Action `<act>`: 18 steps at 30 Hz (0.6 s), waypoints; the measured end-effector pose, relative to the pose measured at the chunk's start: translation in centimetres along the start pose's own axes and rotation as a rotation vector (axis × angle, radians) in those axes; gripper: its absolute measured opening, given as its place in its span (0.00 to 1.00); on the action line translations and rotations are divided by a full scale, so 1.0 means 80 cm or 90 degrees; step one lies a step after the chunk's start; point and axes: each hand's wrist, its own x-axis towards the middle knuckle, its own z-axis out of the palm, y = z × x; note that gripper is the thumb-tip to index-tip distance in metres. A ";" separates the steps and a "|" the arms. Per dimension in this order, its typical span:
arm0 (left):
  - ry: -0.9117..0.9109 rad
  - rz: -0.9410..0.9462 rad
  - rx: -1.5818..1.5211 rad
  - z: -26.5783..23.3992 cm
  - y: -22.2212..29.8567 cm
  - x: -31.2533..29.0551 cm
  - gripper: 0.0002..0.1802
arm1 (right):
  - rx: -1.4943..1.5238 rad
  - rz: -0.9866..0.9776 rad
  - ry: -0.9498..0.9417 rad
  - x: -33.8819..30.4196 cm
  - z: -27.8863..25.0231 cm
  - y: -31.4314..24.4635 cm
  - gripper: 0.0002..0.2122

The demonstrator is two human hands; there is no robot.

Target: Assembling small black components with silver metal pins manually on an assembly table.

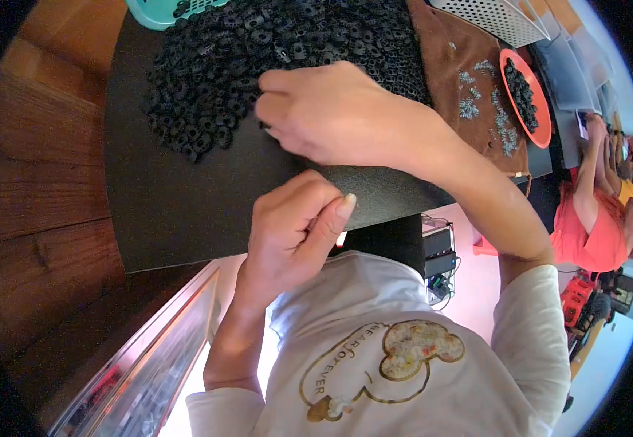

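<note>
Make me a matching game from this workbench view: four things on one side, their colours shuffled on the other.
Things:
1. mat
2. dish
3. basket
4. cloth

Colours:
A. teal
B. brown
C. black
D. orange

Pairs: 1-C, 2-D, 3-A, 4-B

We see a heap of small black ring-shaped parts [258, 51] spread loosely across the far half of our black mat [185, 197]. They lie jumbled, some flat, some tilted, overlapping one another.
</note>
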 end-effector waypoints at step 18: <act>0.183 -0.177 -0.517 0.057 0.004 -0.004 0.15 | 0.331 0.112 0.337 -0.132 -0.011 -0.055 0.14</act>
